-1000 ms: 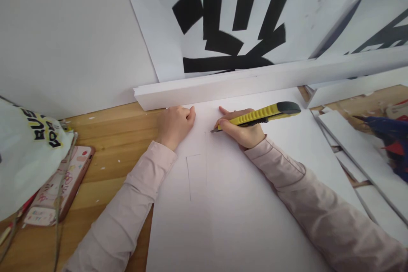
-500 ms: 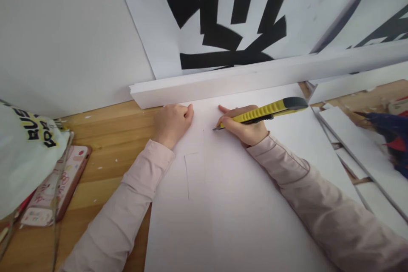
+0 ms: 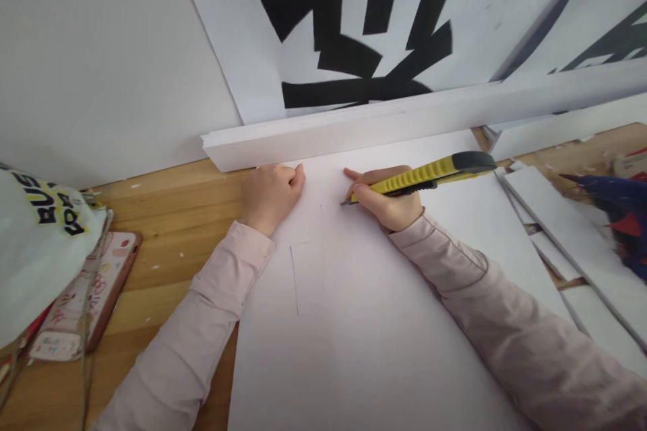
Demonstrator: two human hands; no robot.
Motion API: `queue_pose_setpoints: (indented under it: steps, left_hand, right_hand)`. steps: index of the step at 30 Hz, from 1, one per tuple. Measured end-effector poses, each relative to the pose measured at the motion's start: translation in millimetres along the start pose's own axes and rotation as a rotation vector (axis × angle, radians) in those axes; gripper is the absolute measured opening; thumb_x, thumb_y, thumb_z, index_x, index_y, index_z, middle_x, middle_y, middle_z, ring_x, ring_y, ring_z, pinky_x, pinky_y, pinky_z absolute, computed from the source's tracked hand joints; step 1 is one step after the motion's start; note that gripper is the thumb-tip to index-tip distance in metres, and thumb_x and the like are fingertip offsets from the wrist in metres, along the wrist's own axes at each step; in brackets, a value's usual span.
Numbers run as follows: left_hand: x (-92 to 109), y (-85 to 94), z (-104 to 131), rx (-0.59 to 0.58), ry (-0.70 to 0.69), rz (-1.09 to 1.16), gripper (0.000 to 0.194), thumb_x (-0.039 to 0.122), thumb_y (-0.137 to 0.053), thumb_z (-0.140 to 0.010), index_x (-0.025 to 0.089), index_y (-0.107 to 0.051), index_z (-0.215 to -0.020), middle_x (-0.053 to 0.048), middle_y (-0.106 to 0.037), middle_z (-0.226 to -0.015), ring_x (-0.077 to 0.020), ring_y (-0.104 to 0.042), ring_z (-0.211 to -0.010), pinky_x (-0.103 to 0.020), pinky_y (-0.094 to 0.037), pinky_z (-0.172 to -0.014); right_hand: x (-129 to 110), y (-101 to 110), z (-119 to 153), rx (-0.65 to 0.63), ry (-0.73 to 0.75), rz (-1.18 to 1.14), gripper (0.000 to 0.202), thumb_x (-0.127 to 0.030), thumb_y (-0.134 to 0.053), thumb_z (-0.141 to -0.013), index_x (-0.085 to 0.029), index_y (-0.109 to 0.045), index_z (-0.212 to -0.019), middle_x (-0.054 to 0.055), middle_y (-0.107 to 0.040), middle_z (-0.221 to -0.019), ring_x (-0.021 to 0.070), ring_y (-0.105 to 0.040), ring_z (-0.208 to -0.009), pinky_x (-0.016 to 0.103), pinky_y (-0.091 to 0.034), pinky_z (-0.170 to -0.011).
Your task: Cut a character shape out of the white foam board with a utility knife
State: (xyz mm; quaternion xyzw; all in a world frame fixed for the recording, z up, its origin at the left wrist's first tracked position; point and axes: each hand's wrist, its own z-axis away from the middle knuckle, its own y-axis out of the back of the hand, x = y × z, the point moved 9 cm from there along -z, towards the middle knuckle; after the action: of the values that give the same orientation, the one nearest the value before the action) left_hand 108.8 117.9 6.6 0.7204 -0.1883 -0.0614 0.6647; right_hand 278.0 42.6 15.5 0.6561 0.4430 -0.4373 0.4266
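Observation:
My right hand (image 3: 389,199) grips a yellow utility knife (image 3: 419,176) with a dark end. Its short blade points left and down at a white board (image 3: 384,323); whether the tip touches the surface I cannot tell. Closed in a fist, my left hand (image 3: 273,195) rests at the board's upper left edge, and nothing shows in it. Between and below the hands, thin lines mark the board: an upright one just left of the blade and an angled corner farther left.
White strips (image 3: 313,138) stand along the back, below a sheet with black shapes (image 3: 348,54). On the wooden table (image 3: 172,215) at left lie a phone (image 3: 101,289) and a white bag (image 3: 40,256). White offcuts (image 3: 571,229) and a blue tool (image 3: 617,202) are at right.
The knife tip has shifted slightly right, away from the upright line. My left fist stays in place. The whole view has moved a little.

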Motion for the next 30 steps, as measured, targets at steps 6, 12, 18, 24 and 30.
queue_pose_setpoints:
  steps: [6, 12, 18, 24, 30]
  left_hand:
    - [1, -0.4, 0, -0.008, 0.0, -0.031, 0.051, 0.041, -0.036, -0.095, 0.019, -0.057, -0.054, -0.007, -0.068, -0.068, -0.0187, -0.055, -0.063, -0.033, -0.019, -0.055]
    - [1, -2.7, -1, -0.031, 0.029, -0.025, 0.054, 0.043, -0.034, -0.097, 0.018, -0.07, -0.065, -0.01, -0.07, -0.072, -0.0226, -0.059, -0.066, -0.033, -0.023, -0.056]
    - [0, -1.9, 0, -0.05, 0.056, 0.02, 0.052, 0.041, -0.036, -0.096, 0.018, -0.077, -0.075, -0.013, -0.072, -0.075, -0.0245, -0.063, -0.07, -0.033, -0.024, -0.056]
    - [-1, -2.4, -1, -0.054, 0.051, 0.05, 0.052, 0.041, -0.036, -0.096, 0.018, -0.078, -0.077, -0.013, -0.073, -0.077, -0.0244, -0.064, -0.07, -0.033, -0.024, -0.056]
    - [-1, -3.2, -1, -0.06, 0.049, 0.063, 0.052, 0.041, -0.036, -0.096, 0.018, -0.077, -0.077, -0.014, -0.072, -0.075, -0.0258, -0.064, -0.072, -0.034, -0.028, -0.057]
  right_hand:
    - [8, 1, 1, -0.017, -0.055, -0.024, 0.016, -0.023, -0.067, -0.069, -0.023, -0.071, -0.054, -0.001, -0.069, -0.057, 0.0179, -0.069, -0.061, 0.039, -0.056, -0.105]
    - [8, 2, 2, 0.109, -0.093, -0.134, 0.022, -0.032, -0.068, -0.072, -0.024, -0.069, -0.052, -0.001, -0.069, -0.06, 0.0171, -0.069, -0.067, 0.041, -0.054, -0.107]
    - [9, -20, 3, 0.083, -0.155, -0.057, 0.022, -0.038, -0.068, -0.075, -0.024, -0.072, -0.06, -0.001, -0.073, -0.068, 0.0163, -0.071, -0.075, 0.039, -0.043, -0.117]
    - [5, -28, 2, 0.015, -0.121, -0.017, 0.022, -0.038, -0.068, -0.077, -0.025, -0.072, -0.059, -0.004, -0.068, -0.059, 0.0153, -0.069, -0.067, 0.04, -0.04, -0.119]
    - [6, -29, 2, -0.012, -0.084, 0.0, 0.022, -0.039, -0.067, -0.078, -0.025, -0.072, -0.061, -0.004, -0.069, -0.061, 0.0153, -0.068, -0.067, 0.039, -0.04, -0.119]
